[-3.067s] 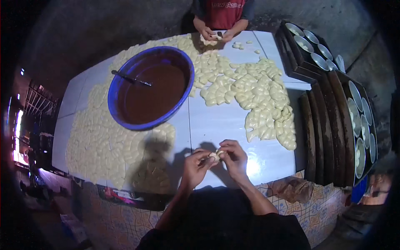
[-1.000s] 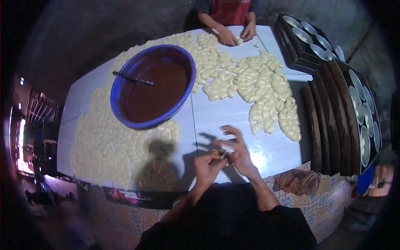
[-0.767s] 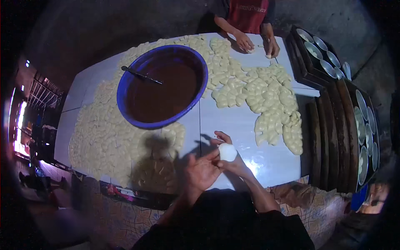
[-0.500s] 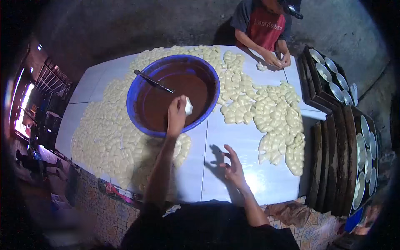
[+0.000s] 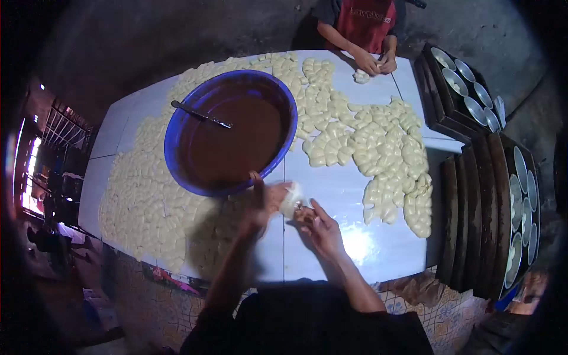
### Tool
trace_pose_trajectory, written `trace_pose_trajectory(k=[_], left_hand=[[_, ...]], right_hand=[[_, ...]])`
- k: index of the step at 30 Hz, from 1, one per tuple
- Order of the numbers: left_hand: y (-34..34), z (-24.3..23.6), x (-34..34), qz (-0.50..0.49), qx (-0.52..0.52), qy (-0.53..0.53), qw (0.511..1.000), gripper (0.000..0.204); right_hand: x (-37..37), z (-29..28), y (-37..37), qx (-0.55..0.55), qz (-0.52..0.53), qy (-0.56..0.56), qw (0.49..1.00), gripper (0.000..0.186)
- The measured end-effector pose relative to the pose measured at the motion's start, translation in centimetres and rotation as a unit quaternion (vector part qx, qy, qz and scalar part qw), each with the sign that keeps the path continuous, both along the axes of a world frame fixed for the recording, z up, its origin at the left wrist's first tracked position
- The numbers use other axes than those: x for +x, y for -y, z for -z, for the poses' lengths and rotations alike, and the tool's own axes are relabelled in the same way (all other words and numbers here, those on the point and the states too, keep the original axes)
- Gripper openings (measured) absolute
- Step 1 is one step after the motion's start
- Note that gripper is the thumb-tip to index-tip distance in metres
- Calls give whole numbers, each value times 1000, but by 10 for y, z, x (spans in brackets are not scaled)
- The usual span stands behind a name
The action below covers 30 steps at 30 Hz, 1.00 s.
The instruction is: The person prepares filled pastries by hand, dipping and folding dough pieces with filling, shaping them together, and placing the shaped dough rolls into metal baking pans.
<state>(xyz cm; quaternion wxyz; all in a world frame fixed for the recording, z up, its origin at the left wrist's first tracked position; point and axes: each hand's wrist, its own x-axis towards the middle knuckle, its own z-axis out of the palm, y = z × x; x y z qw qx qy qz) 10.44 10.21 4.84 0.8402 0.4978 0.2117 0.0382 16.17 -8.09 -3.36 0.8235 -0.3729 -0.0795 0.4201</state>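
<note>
My left hand (image 5: 269,198), blurred by motion, is closed on a white piece of dough (image 5: 290,202) just off the near rim of the blue basin (image 5: 171,155). Beside it, my right hand (image 5: 322,231) has its thumb standing apart from half-curled fingers, whose tips meet or nearly meet the dough. Inside the basin is a brown paste or powder (image 5: 236,142), possibly a filling. A dark flat-bladed tool (image 5: 201,114) leans across the basin's left rim.
Pale dough pieces cover the white tabletop's left (image 5: 148,207) and right (image 5: 384,148). Opposite, a person's hands (image 5: 376,62) work beside a small dough lump (image 5: 361,76). Stacked dark trays (image 5: 473,207) stand along the right edge, the top ones holding round metal tins (image 5: 516,201).
My left hand has moved from over the basin toward me and right with the dough. My right hand has shifted left to meet it. The whole view has shifted slightly.
</note>
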Motion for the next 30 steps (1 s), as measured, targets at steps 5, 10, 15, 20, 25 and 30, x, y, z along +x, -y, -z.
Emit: trace_pose_trajectory(k=[5, 10, 15, 20, 25, 30], left_hand=[[64, 8, -30, -76, 6, -19, 997, 65], [97, 9, -54, -31, 161, -20, 986, 52], [106, 23, -65, 17, 193, 23, 981, 33], [122, 16, -63, -55, 248, -8, 967, 15], [129, 36, -69, -44, 247, -23, 968, 12], [134, 54, -74, -28, 275, 11, 961, 19]], right_hand=[[-9, -6, 11, -65, 17, -63, 996, 22], [-31, -46, 36, -244, 51, 557, 792, 40], [-26, -38, 49, -133, 169, 396, 893, 17], [-33, -47, 63, -189, 76, 401, 893, 13], [-41, -38, 75, -186, 71, 526, 827, 15], [-46, -37, 74, -243, 70, 370, 894, 32]])
